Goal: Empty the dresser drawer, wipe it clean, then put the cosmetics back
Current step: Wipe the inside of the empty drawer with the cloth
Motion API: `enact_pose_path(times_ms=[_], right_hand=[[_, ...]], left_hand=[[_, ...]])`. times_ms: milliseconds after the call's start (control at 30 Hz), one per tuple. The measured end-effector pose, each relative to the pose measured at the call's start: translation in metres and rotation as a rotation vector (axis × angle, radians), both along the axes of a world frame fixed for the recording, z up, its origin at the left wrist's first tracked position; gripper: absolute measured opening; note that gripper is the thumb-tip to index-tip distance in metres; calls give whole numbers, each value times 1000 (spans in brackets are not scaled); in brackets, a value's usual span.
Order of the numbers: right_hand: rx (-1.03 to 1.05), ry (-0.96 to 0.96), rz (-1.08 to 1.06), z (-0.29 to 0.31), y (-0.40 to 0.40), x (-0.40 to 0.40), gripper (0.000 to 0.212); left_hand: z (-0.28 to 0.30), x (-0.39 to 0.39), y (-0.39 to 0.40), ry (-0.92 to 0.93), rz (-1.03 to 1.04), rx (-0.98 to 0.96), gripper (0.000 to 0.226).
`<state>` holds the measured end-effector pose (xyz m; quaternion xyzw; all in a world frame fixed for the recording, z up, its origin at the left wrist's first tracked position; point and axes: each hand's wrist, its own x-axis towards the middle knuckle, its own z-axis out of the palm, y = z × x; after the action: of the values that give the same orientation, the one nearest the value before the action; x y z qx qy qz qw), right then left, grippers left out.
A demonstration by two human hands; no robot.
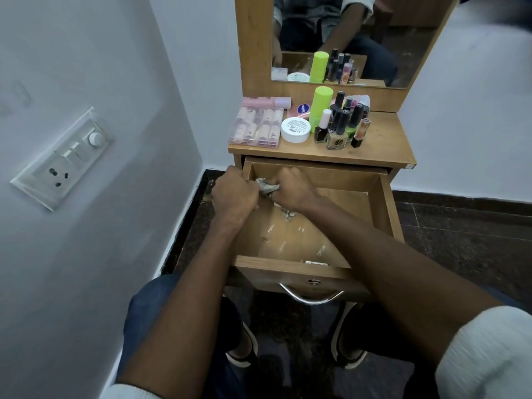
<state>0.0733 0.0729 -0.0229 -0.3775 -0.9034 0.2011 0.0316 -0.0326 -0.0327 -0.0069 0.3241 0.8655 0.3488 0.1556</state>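
Note:
The wooden dresser drawer (pixel 385 208) stands pulled out, with pale smears on its bottom and no cosmetics inside. My right hand (pixel 290 188) grips a crumpled grey-white cloth (pixel 266 187) at the drawer's far left corner. My left hand (pixel 234 194) is curled over the drawer's left wall, right beside the cloth. On the dresser top (pixel 385 145) stand the cosmetics: a clear box of tubes (pixel 256 126), a white round jar (pixel 295 129), a green tube (pixel 321 106) and several nail polish bottles (pixel 342 125).
A mirror (pixel 359 38) rises behind the dresser top. A wall with a switchboard (pixel 62 159) runs close along the left. A metal handle (pixel 312 296) juts from the drawer front above my knees and shoes. Dark floor lies to the right.

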Motion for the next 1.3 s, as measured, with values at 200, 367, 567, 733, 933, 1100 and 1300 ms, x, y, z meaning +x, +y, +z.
enact_pose_path(times_ms=[200,367,567,733,933,1100,1300], right_hand=[[-28,-51,37,-8,-10,-8,33],[-41,125,-19,-13,-23,-9,31],[-152,137,-159,-8,-29,-28,16],[-263,15,-57,10,-14,-22,22],[-178,312,-222,-2,-23,-2,23],[-159,297,-214,-9,-32,-19,16],[-81,72,-38,-1,-23,-24,26]], left_hand=[[-4,-4,2,-20,24,19,9],[-7,-3,0,-41,20,47,4],[-6,-3,2,-18,22,27,6],[-3,0,-3,-36,15,24,8],[-2,1,-5,-27,-3,37,2],[-3,2,-3,-2,14,15,4],[-2,3,-2,8,10,24,7]])
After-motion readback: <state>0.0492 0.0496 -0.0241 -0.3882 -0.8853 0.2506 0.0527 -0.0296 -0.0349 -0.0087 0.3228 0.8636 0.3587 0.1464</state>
